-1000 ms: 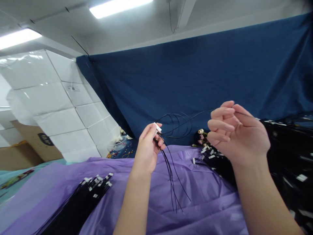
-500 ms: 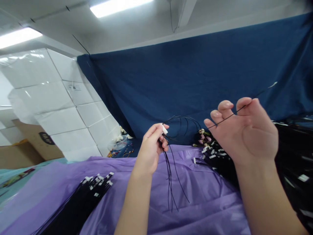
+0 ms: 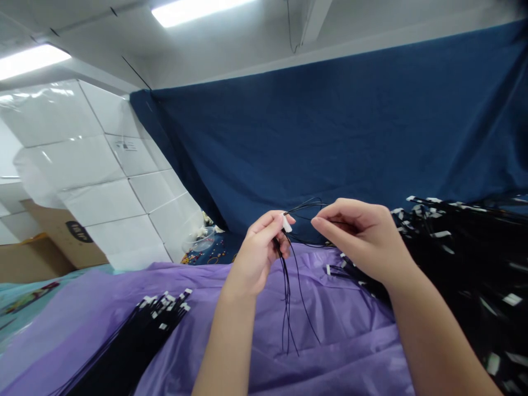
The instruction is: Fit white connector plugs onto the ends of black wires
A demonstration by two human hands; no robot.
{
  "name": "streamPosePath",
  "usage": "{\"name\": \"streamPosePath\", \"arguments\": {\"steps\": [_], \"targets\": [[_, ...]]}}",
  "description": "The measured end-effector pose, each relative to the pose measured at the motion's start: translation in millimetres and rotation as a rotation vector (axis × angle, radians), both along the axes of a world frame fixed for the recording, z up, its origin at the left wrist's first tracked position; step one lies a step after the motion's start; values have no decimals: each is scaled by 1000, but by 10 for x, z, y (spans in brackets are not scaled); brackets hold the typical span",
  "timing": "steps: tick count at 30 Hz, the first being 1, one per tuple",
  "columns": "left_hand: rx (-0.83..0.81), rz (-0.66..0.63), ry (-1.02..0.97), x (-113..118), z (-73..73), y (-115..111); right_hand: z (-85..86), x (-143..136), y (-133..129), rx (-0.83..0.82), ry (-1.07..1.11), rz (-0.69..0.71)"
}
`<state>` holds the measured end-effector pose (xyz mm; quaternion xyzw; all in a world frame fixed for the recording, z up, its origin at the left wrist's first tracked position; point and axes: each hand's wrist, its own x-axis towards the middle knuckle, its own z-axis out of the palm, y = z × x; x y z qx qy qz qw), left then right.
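Left hand (image 3: 259, 256) is clamping thin black cords (image 3: 285, 275), w/ a small white rectangular tag (image 3: 287, 223) showing by its thumb tip; cord ends are hanging twd 5 o'clock, over the shiny purple sheet (image 3: 325, 308). Right hand (image 3: 365, 236), at approx. 3 o'clock from left, is pressing thumb + index tog., apparently on one of the cords; exact contact's hidden. Cords are arching betw. hands.

Handling this well is prob. calling for a firm left pinch nr the tag, light right tension, loops lying even, nothing crossing.

Farther out, a straight bundle of black cords w/ white ends (image 3: 124, 341) is lying at 8 o'clock; a bigger black, white-tagged heap (image 3: 466, 275) is spreading at 3–4; a navy fabric curtain (image 3: 313, 126) is hanging at 1.
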<state>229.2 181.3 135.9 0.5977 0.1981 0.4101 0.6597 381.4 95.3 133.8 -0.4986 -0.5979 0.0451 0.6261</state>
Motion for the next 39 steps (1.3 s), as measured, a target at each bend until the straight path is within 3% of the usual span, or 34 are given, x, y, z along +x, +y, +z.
{"name": "streamPosePath", "arguments": {"steps": [23, 39], "targets": [[-49, -78, -7, -44, 17, -11, -1, 22, -14, -41, 53, 70], [40, -92, 73, -27, 12, -30, -9, 113, 16, 124, -278, -95]]}}
